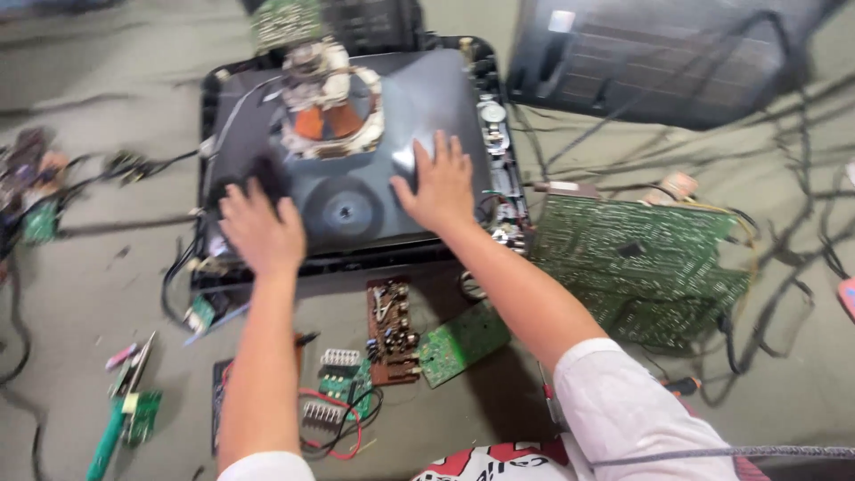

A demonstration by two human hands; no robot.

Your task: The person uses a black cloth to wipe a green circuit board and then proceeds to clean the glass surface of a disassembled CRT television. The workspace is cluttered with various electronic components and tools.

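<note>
Both hands press on the grey picture tube [356,196], which lies face-down in its black front frame [209,98], neck and copper yoke [328,100] up. Left hand [261,233] is flat with fingers loosely curled on the tube's near-left slope; right hand [440,185] is open, fingers spread, on its near-right slope. Right of the tube lies a large green circuit board [637,267]; small boards [419,338] lie just nearer than it.

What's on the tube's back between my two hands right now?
Head view: between the left hand and right hand, the picture tube's dark grey surface carries a round dark-ringed patch; nothing else lies there.
</note>
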